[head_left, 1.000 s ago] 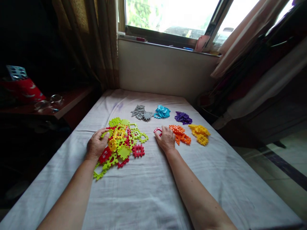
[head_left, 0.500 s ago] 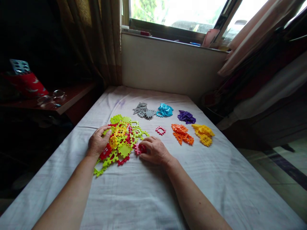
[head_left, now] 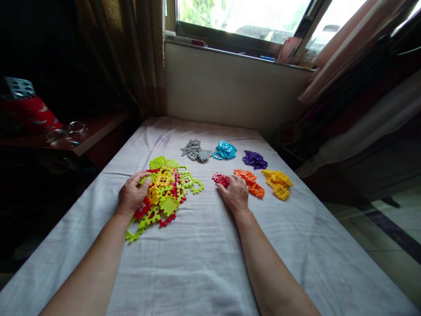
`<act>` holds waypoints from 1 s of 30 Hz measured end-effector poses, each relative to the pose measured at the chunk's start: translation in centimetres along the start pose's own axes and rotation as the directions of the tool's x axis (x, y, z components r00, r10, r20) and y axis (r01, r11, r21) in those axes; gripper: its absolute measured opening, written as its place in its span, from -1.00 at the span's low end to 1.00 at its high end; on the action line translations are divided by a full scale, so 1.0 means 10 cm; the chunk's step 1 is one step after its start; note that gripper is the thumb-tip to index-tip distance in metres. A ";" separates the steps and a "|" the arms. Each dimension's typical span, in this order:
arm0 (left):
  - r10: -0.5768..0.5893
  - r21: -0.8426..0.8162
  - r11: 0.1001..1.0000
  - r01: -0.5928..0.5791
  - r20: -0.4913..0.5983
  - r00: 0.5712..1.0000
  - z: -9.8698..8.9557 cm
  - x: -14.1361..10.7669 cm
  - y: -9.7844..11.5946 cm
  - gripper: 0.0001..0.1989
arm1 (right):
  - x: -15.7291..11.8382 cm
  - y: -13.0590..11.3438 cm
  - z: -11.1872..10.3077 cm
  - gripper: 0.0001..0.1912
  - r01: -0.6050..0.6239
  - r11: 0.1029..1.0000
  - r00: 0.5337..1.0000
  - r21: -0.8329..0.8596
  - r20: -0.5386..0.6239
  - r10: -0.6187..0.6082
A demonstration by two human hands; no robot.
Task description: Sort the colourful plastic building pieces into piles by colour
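Observation:
A mixed pile of flat plastic interlocking building pieces (head_left: 169, 205), mostly lime green with red and yellow, lies left of centre on the sheet. My left hand (head_left: 133, 193) rests against the pile's left edge, thumb and fingers apart, with no piece plainly gripped. To the right, my right hand (head_left: 235, 192) has its fingers closed around a red interlocking piece (head_left: 221, 179), just left of the orange pieces. The hand partly covers that red piece and whatever lies beneath it.
Sorted heaps lie farther back: grey pieces (head_left: 196, 151), light blue pieces (head_left: 225, 150), purple pieces (head_left: 255, 159), orange pieces (head_left: 256, 190) and yellow pieces (head_left: 278, 183). A side table (head_left: 98, 131) with glasses (head_left: 67, 133) stands left; a wall (head_left: 230, 92) closes the far end.
My right hand has carried a red piece from the mixed pile's right edge, right and away, to where a lone red frame piece lay. My left hand stays at the pile.

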State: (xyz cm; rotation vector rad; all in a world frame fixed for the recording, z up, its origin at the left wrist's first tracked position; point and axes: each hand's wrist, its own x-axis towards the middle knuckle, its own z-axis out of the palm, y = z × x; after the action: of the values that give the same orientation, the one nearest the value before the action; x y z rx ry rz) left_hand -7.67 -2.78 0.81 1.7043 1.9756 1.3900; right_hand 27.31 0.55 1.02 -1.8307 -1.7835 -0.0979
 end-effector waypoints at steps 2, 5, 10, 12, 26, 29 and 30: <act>-0.006 -0.009 1.000 0.006 -0.007 1.000 -0.01 -0.01 0.02 -0.65 | -0.02 -0.08 -0.01 -0.67 0.048 0.998 0.999 0.032 -0.014 -0.048; 0.001 -0.030 1.000 -0.002 -0.018 1.000 -0.02 -0.02 0.05 -0.65 | -0.11 -0.27 -0.03 -0.71 0.196 0.973 0.979 0.122 0.027 -0.201; 0.014 -0.058 0.998 -0.016 -0.040 0.999 -0.02 -0.01 0.06 -0.63 | -0.28 -0.60 -0.01 -0.57 0.303 0.938 0.925 0.171 0.184 -0.332; -0.006 -0.075 0.997 0.002 -0.046 0.999 -0.02 0.00 0.05 -0.64 | -0.28 -0.70 0.03 -0.62 0.291 0.942 0.921 0.170 0.215 -0.323; -0.257 -0.338 0.915 0.220 -0.067 0.964 0.04 0.05 -0.06 -0.51 | -0.35 -1.20 0.01 -0.73 0.372 0.854 0.890 0.364 0.121 -0.440; -0.302 -0.415 0.872 0.259 -0.039 0.953 0.04 0.06 -0.03 -0.46 | -0.48 -1.47 -0.11 -0.63 0.556 0.728 0.743 0.402 0.153 -0.652; -0.317 -0.441 0.854 0.277 -0.017 0.948 0.03 0.06 -0.01 -0.44 | -0.50 -1.57 -0.12 -0.59 0.606 0.681 0.682 0.411 0.171 -0.711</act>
State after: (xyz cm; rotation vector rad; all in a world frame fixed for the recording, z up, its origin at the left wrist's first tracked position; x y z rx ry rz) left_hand -7.80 -2.08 0.82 1.1050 1.7039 1.6514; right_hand 12.50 -5.40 5.30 -0.9097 -2.4629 0.2196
